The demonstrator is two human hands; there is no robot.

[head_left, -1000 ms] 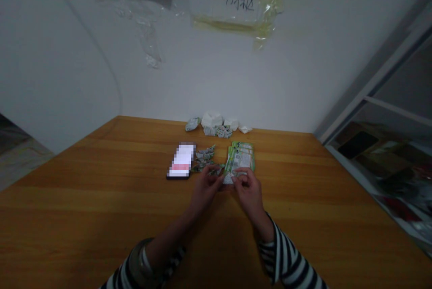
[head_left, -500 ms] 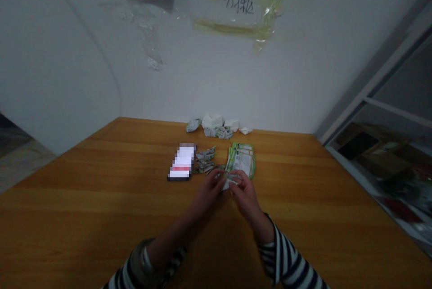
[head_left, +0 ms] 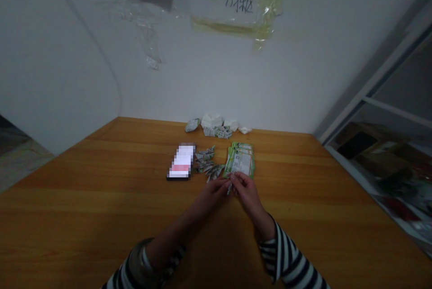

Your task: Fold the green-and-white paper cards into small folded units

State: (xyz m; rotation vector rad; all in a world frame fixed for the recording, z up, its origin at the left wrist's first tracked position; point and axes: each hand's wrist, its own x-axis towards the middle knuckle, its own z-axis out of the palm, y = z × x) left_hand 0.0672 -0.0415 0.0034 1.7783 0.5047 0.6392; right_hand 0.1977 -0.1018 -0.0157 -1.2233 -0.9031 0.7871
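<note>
Between my left hand (head_left: pixel 216 191) and my right hand (head_left: pixel 245 189) is a small narrow piece of paper (head_left: pixel 229 188), pinched by the fingers of both. Much of it is hidden by the fingertips. Just beyond my right hand lies a fanned stack of green and white printed packets (head_left: pixel 240 160). Several folded or twisted printed paper pieces (head_left: pixel 204 160) lie beyond my left hand, close to the stack's left side. A phone (head_left: pixel 181 162) with a lit, blurred screen rests left of those pieces.
Crumpled white tissues (head_left: pixel 212 121) and crumpled printed papers (head_left: pixel 223 132) sit along the wall at the back of the wooden table (head_left: pixel 101 181). Taped sheets hang on the wall. A shelf (head_left: pixel 381 149) with items stands at the right.
The paper between my hands looks narrower now, held more upright and compressed. My left hand has shifted slightly right and down, uncovering more of the folded pieces beyond it.
</note>
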